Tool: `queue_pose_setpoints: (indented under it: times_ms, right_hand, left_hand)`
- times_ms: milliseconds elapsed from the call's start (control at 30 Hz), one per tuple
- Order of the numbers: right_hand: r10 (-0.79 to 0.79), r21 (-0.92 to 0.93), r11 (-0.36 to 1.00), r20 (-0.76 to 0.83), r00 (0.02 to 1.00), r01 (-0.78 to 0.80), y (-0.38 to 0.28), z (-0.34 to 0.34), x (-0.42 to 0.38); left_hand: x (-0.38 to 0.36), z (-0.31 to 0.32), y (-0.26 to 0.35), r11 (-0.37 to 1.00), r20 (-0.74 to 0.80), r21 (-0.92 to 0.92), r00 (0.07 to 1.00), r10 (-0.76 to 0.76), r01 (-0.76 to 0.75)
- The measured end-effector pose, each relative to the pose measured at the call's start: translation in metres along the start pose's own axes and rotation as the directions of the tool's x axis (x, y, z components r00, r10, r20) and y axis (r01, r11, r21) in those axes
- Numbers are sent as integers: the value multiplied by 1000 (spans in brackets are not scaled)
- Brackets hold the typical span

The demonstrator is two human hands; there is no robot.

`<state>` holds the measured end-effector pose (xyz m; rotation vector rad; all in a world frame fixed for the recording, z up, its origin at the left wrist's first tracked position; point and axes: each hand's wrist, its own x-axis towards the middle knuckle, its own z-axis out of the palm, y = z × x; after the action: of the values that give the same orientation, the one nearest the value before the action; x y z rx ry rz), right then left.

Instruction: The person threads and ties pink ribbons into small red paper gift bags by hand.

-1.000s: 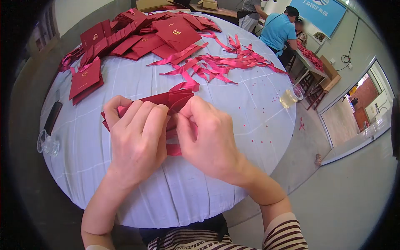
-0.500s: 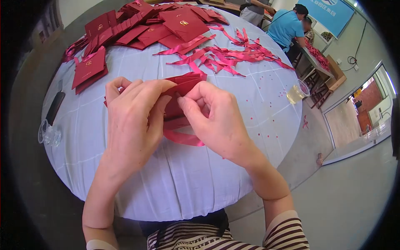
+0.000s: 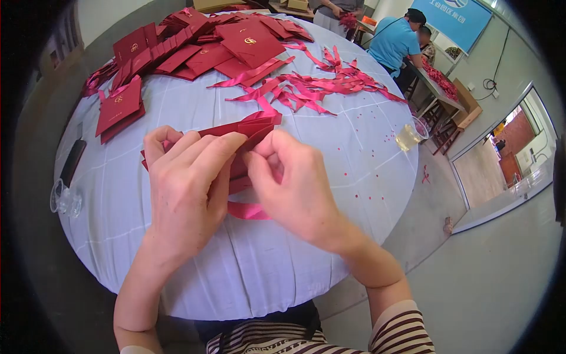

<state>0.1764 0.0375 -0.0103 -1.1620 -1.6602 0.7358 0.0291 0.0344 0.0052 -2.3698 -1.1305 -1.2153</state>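
Between my hands, above the near half of the table, is a dark red paper gift bag (image 3: 215, 131). My left hand (image 3: 191, 177) is closed around its left part, with the thumb inside the near panel. My right hand (image 3: 298, 183) is closed in a pinch at the bag's upper right edge; what lies between those fingertips is hidden. A pink ribbon loop (image 3: 246, 211) hangs below the bag, passing under my right hand. More pink ribbon shows at the bag's far right corner.
Finished-looking red bags (image 3: 194, 50) lie heaped at the far left, with one bag (image 3: 119, 112) nearer. Loose pink ribbons (image 3: 312, 82) spread beyond my hands. A cup of pale liquid (image 3: 411, 134), a clear cup (image 3: 65, 199) and a black phone-like object (image 3: 73, 162) sit near the edges. People work behind.
The view has shifted slightly, so the table contents appear a little left. My right fingertips remain at the bag's edge, and the ribbon loop hangs slightly lower in view.
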Motion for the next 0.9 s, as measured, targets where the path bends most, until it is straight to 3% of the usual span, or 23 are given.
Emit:
queue_pose_setpoints:
  times_ms: [67, 100, 167, 300, 367, 533, 600, 700, 767, 833, 900]
  right_hand:
    - [-277, -202, 947, -122, 953, 249, 3, 7, -4]
    - [-279, -203, 947, -123, 952, 251, 3, 9, -4]
    - [-461, -407, 841, -190, 867, 358, 3, 12, -4]
    - [-396, -417, 855, -141, 907, 309, 1, 4, -2]
    - [-208, -117, 972, -38, 977, 203, 7, 1, 5]
    - [-309, -152, 939, 28, 951, 309, 7, -9, 9]
    - [-427, -286, 872, -47, 903, 398, 7, -8, 8]
    - [-487, -311, 845, -111, 866, 435, -2, -14, 12]
    - [-511, -339, 815, -41, 859, 469, 1, -19, 18]
    - [-598, -432, 698, 87, 797, 571, 2, -24, 24]
    - [-562, -372, 738, 123, 818, 563, -2, -28, 29]
  left_hand:
    - [0, 0, 0, 1000, -9, 5, 1000, 11, -11]
    - [0, 1, 0, 1000, -14, 10, 1000, 18, -18]
    - [-1, 3, 3, 999, -26, 22, 999, 41, -40]
    - [-2, 5, 4, 998, -49, 42, 998, 49, -47]
    - [-2, 5, 4, 999, -51, 27, 998, 30, -29]
    - [-2, 5, 0, 1000, -58, -13, 998, -5, 4]
    - [-3, 4, -2, 1000, -47, -24, 999, -10, 9]
    - [-3, 3, -2, 999, -47, -14, 998, -37, 36]
    - [-5, 3, -2, 997, -37, -43, 998, -60, 58]
    - [-6, 5, -2, 994, -30, -73, 996, -79, 77]
    - [-7, 5, -3, 995, -36, -77, 997, -69, 66]
